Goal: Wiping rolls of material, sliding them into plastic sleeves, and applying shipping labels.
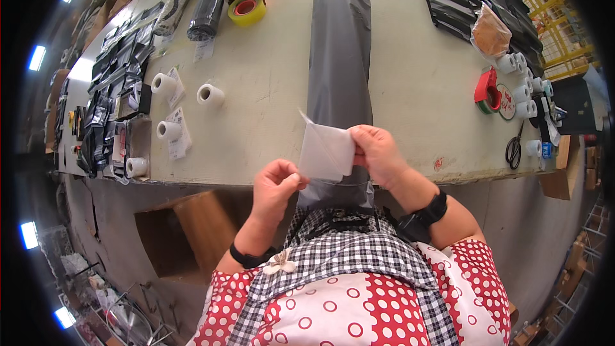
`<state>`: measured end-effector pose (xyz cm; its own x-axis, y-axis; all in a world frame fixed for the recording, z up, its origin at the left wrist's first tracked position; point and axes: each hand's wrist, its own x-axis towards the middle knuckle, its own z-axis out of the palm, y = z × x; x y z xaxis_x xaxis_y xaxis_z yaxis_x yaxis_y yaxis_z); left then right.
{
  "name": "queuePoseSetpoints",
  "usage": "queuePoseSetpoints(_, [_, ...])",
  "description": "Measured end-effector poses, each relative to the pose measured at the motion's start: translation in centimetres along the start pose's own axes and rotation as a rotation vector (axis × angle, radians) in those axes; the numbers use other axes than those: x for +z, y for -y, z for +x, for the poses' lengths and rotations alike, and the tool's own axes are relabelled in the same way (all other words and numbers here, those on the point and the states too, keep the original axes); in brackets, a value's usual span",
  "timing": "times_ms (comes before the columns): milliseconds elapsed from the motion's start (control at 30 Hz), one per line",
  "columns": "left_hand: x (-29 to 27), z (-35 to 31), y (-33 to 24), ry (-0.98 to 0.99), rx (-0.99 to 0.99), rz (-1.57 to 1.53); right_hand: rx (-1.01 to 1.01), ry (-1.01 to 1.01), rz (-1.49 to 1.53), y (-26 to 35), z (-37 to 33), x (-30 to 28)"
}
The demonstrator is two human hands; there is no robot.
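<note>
A white square sheet (325,152), which looks like a folded label or backing paper, is held up in front of me. My right hand (379,152) grips its right edge between thumb and fingers. My left hand (277,187) is closed in a pinch at its lower left corner. One thin corner of the sheet sticks up at the top left. Beneath it, a long dark grey plastic mailing bag (339,57) lies lengthwise on the table, its near end hanging over the edge against my apron. The sheet hides part of the bag.
On the pale table (262,77), label rolls (210,95) and a yellow tape roll (246,8) lie left. Rightward are a red tape dispenser (487,92), scissors (514,150) and black bags (455,0). A cardboard box (205,224) stands below the front edge.
</note>
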<state>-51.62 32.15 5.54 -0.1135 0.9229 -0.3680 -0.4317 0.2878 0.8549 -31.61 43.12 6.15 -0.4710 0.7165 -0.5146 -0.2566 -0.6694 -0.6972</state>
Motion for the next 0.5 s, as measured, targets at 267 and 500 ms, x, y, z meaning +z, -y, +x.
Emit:
queuePoseSetpoints(267, [-18.6,-6.5,0.7,-0.45,-0.279,0.35,-0.908,-0.641,-1.265,12.3,2.7,-2.9])
queuePoseSetpoints(500, [-28.3,-15.7,8.2,-0.741,-0.627,1.361,-0.844,-0.236,-1.904,4.3,8.5,1.4])
